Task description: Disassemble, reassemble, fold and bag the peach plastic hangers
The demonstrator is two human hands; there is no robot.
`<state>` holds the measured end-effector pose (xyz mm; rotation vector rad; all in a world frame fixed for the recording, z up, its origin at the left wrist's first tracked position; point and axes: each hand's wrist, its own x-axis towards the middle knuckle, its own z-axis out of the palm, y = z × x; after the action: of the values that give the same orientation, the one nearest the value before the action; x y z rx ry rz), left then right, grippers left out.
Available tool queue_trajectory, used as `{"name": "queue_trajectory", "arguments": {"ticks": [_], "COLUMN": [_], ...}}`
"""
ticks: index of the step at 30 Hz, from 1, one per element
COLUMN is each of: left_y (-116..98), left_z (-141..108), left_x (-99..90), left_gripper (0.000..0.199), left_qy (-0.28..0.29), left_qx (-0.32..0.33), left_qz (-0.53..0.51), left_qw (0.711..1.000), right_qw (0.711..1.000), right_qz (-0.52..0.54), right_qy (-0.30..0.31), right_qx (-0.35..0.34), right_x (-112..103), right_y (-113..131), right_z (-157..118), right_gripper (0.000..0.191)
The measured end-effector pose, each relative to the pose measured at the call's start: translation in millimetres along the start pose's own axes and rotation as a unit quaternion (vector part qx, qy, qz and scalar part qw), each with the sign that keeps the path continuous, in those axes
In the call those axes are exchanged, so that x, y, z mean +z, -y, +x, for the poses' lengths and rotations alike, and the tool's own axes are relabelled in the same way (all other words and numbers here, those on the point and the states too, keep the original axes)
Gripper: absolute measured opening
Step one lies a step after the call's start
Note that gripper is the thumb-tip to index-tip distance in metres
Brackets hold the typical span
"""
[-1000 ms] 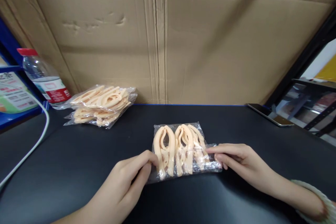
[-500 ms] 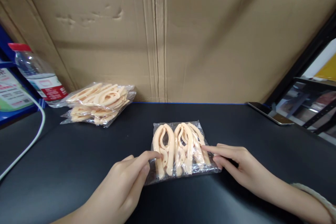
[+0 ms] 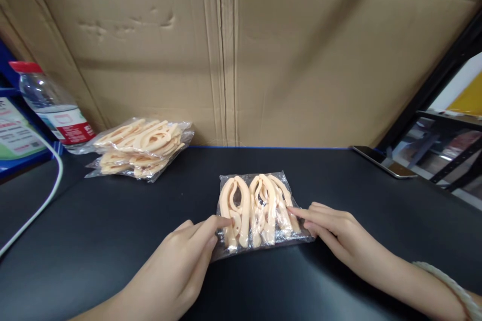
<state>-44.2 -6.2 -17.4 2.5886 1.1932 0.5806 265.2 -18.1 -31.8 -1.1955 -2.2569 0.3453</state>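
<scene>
A clear plastic bag of beige folding hangers (image 3: 262,210) lies on the black table in front of me, with the hangers side by side inside. My left hand (image 3: 184,256) grips the bag's lower left side, its index finger laid over the left hanger and its thumb at the edge. On the other side, my right hand (image 3: 335,228) has its index fingertip on the rightmost hanger and its thumb at the bag's right edge. Further back on the left, a stack of similar bagged hangers (image 3: 141,148) rests on the table.
Cardboard (image 3: 301,55) walls off the back. At left stand a red-capped bottle (image 3: 62,115) and a blue rack (image 3: 22,163), with a white cable (image 3: 56,185) running down. A phone (image 3: 382,161) lies back right beside a black metal shelf (image 3: 448,120).
The view has shifted very slightly. Both hands stay on the bag, and its lower edge sits a little higher in view.
</scene>
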Motion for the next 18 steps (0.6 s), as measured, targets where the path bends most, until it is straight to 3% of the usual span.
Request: {"name": "queue_trajectory", "arguments": {"ticks": [5,10,14,18], "left_y": [6.9,11.9,11.4,9.5], "left_z": [2.1,2.4,0.1,-5.4], "left_x": [3.4,1.2,-1.6,-3.4], "left_gripper": [0.025,0.025,0.037,0.044], "left_qy": [-0.046,-0.088,-0.072,-0.074], "left_qx": [0.038,0.118,0.188,0.206], "left_qz": [0.024,0.035,0.069,0.116], "left_qw": [0.998,0.988,0.977,0.969], "right_qw": [0.998,0.995,0.993,0.981], "right_qz": [0.017,-0.009,-0.042,-0.089], "right_qy": [-0.050,-0.096,-0.042,0.068], "right_qx": [0.028,-0.004,-0.102,-0.157], "right_x": [-1.8,-5.3,-12.1,-16.8], "right_y": [-5.2,-6.5,2.3,12.3], "right_z": [1.4,2.1,0.6,1.1], "right_gripper": [0.021,0.028,0.041,0.057]}}
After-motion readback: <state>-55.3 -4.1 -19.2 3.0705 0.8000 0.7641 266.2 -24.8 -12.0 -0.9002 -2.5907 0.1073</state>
